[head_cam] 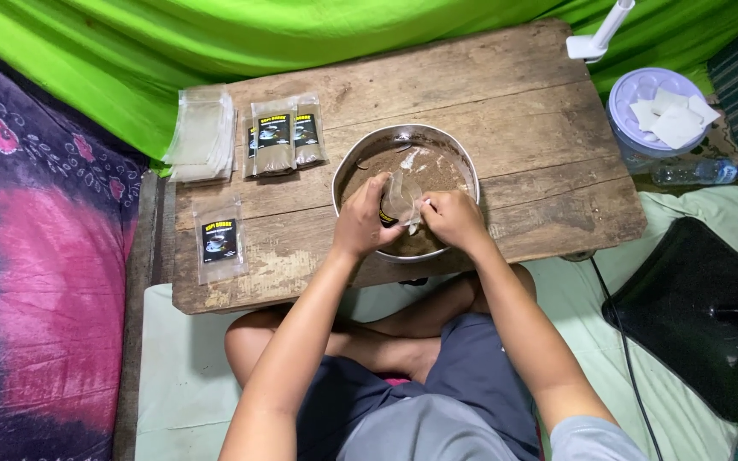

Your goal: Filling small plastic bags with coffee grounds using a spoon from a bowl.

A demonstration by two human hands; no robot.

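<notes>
Both hands hold a clear pouch over a bowl of brown powder, centre frame.
The pouch (401, 198) sits above the bowl (343, 171); left hand (360, 224) grips its side, right hand (452, 218) pinches its edge. Filled pouches (284, 135) lie upper left on the table (523, 111).

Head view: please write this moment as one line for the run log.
left hand: holds clear pouch | right hand: on pouch edge | place: over metal bowl of brown powder | nearby: filled pouches, wooden table
</notes>
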